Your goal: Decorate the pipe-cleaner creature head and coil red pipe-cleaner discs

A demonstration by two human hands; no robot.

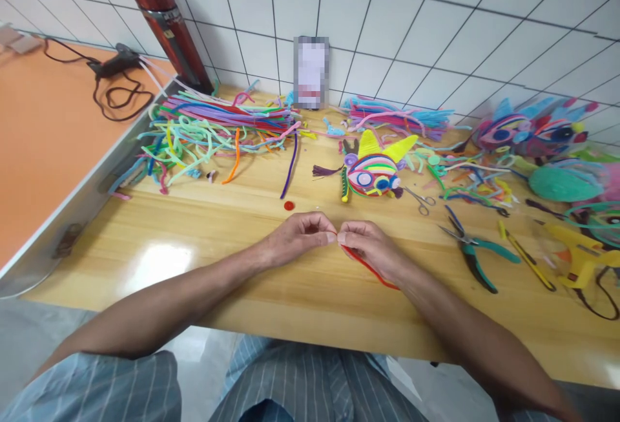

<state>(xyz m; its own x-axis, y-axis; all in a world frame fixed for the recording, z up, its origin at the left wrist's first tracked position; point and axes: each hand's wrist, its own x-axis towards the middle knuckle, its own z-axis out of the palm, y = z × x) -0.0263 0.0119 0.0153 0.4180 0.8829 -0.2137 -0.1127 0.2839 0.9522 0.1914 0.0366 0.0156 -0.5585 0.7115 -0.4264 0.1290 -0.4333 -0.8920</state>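
A red pipe cleaner [371, 268] is pinched at its end between both hands, and its loose length runs down under my right wrist. My left hand [305, 236] is closed, thumb against forefinger, at the tip. Right beside it my right hand [368, 241] is closed on the same strand. Beyond the hands lies a small red disc [289, 205], which looks like a coil. A colourful mask-like ornament [372, 175] with yellow ears stands behind my right hand. To its right are small scissors [422, 202].
Pliers [469, 241], a yellow utility knife [530, 260] and a yellow glue gun [576, 254] lie at the right. Pipe cleaner bundles [232, 112] fill the back left. A phone [311, 73] leans on the tiled wall near a red thermos [167, 28].
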